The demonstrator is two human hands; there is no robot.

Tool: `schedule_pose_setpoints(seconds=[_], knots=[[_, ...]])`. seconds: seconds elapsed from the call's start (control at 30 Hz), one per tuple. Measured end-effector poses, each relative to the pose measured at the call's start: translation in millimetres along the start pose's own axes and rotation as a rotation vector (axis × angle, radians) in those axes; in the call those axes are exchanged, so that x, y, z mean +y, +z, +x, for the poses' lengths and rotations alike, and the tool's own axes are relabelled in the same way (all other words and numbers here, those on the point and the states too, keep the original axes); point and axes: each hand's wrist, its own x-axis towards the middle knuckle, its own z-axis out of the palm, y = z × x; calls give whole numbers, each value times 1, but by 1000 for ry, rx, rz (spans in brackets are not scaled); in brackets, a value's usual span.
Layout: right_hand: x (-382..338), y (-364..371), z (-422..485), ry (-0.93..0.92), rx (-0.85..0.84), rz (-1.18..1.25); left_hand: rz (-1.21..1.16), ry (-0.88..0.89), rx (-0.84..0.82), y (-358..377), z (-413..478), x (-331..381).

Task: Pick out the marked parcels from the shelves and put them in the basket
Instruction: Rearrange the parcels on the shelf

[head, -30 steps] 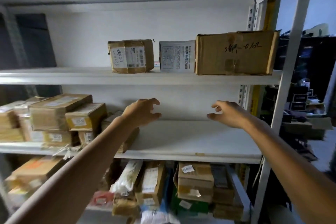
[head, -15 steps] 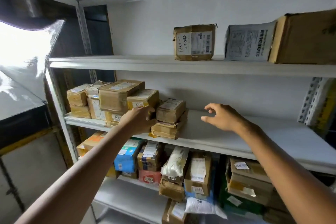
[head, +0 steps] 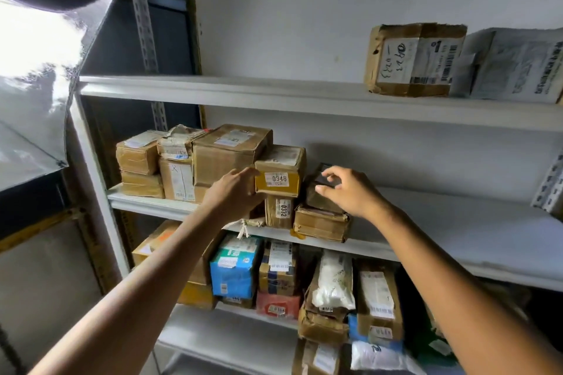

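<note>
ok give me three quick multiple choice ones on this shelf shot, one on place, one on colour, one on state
1. Where is the right hand?
A. On the top shelf
B. At the dark parcel right of the 0346 box
C. In a basket

2. What colour frames the 0346 label?
A. Yellow
B. Red
C. Green

3. What is the left hand doing?
A. Hanging idle
B. Gripping the 0346 box's left edge
C. Holding a pen

Answers: 1 B, its thumb and forefinger are on that parcel. 2 A, a yellow band surrounds the white label. 3 B, its fingers curl round the box's front left corner.
</note>
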Motion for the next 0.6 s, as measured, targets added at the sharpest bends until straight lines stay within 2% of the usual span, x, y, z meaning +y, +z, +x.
schedule_pose_setpoints(seconds=[0.27,0.6], knots=[[-6,32,46,8,10,148,-139,-40,33,28,29,-16],[12,49,89,-18,-65,318,-242,-144,69,49,58,-13]])
